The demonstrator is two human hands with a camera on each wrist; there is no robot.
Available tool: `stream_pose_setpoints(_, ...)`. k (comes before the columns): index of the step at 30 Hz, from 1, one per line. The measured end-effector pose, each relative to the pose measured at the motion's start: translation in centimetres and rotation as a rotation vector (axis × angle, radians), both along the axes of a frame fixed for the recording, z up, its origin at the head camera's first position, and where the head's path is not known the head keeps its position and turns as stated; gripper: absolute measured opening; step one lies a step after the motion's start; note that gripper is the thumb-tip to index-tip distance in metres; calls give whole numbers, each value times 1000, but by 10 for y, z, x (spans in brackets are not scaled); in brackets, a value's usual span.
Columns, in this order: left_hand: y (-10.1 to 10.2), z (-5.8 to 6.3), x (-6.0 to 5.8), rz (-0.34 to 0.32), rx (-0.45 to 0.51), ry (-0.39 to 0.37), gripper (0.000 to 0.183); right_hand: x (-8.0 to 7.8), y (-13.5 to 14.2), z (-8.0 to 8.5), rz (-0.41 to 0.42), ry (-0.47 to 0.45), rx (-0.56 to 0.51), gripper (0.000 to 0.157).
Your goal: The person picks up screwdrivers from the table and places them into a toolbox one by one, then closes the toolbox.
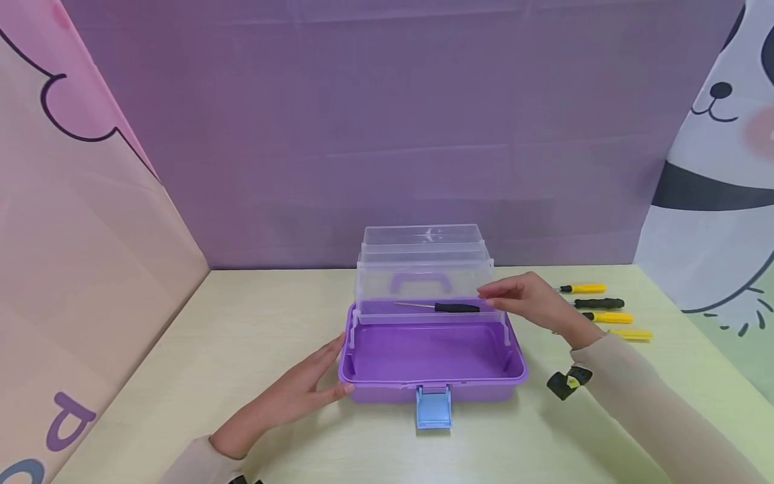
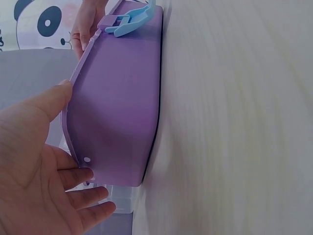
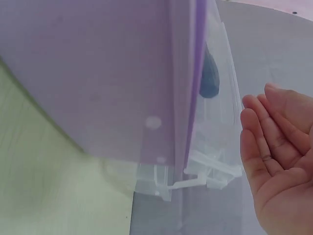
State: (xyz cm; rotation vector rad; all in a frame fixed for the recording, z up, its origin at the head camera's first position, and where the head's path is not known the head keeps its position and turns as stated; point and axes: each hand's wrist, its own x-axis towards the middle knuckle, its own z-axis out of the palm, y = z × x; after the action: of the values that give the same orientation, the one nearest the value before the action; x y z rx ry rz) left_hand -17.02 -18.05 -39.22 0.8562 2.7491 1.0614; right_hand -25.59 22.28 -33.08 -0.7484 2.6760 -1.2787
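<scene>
A purple storage box point(image 1: 432, 391) stands unfolded on the table, its blue latch point(image 1: 434, 408) hanging down in front. Above its back part sits a clear tray point(image 1: 387, 318), and in that lies a screwdriver point(image 1: 457, 308) with a black handle. My left hand point(image 1: 294, 390) touches the box's left side, thumb near the front corner; the left wrist view shows its fingers point(image 2: 80, 176) loosely extended along the wall. Beside the tray's right end, my right hand point(image 1: 525, 300) holds nothing. In the right wrist view its fingers point(image 3: 252, 142) are softly bent, apart from the screwdriver handle point(image 3: 210, 78).
To the right on the table lie several screwdrivers, among them a yellow-handled one point(image 1: 586, 288) and a black-handled one point(image 1: 598, 304). A purple cloth wall point(image 1: 363, 134) rises behind the box, with printed panels on both sides.
</scene>
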Motion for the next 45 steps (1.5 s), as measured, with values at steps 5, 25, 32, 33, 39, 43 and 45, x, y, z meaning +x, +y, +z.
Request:
stream_pose_setpoints(5,0,0,1,7,-6,-5,80,5,10,-1,-9,4,1,30)
stream_pose_setpoints(25,2,-1,1,3,-1,-8,80,19,46,-7,-52,-24,-23,36)
stream_pose_setpoints(32,1,0,2,5,0,-13,81,23,60,-7,-67,-17,-6,35)
stream_pose_setpoints(33,1,0,2,4,1,-12,81,24,62,-7,-68,-13,-5,34)
stream_pose_setpoints(39,1,-1,2,1,6,-5,80,28,74,-11,-102,-11,-16,32)
stream_pose_setpoints(43,0,-1,3,4,-3,-6,80,30,81,-12,-129,-14,0,34)
stream_pose_setpoints(45,0,-1,3,7,-9,-6,80,31,84,-12,-130,-15,7,34)
